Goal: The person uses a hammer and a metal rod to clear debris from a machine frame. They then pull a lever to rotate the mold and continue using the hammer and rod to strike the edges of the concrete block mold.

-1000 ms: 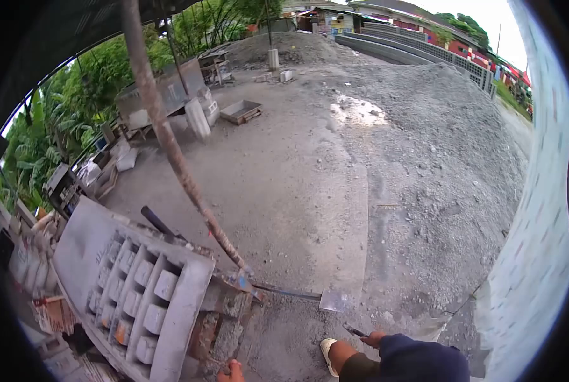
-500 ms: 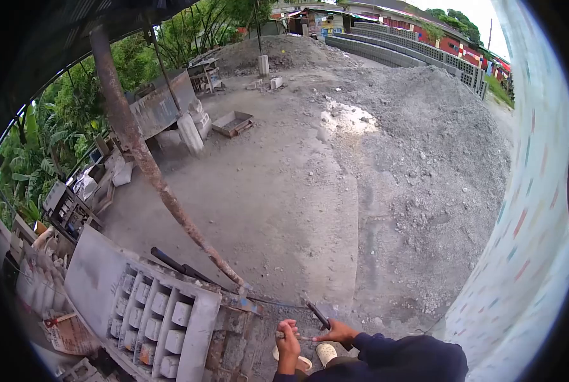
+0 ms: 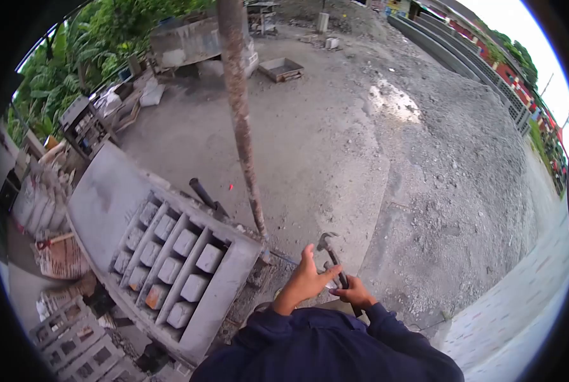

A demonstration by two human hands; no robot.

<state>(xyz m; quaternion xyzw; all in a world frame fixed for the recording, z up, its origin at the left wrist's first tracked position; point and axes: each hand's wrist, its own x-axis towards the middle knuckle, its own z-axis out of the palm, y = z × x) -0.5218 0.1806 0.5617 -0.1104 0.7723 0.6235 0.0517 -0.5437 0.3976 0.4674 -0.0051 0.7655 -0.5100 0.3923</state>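
My right hand (image 3: 355, 293) is closed around the dark handle of a claw hammer (image 3: 339, 266). The hammer's head points up and away from my body. Just left of the handle is my left hand (image 3: 308, 279), its index finger raised and its thumb apart, with the thumb tip overlapping the handle in this view. To the left of both hands lies a large grey metal block mould (image 3: 243, 264), with rows of blocky cores between its dividers.
A rusty pole (image 3: 238, 105) rises beyond the mould. Hollow concrete blocks (image 3: 84, 344) and sacks (image 3: 42, 197) lie at the left. Gravel (image 3: 462, 191) is heaped at the right beside a pale wall sheet (image 3: 501, 318). A shallow tray (image 3: 281, 69) rests on the ground farther off.
The view has swung left and down, bringing more of the mould into sight. My left hand has gone from curled fingers to spread ones. The hammer remains in my right hand.
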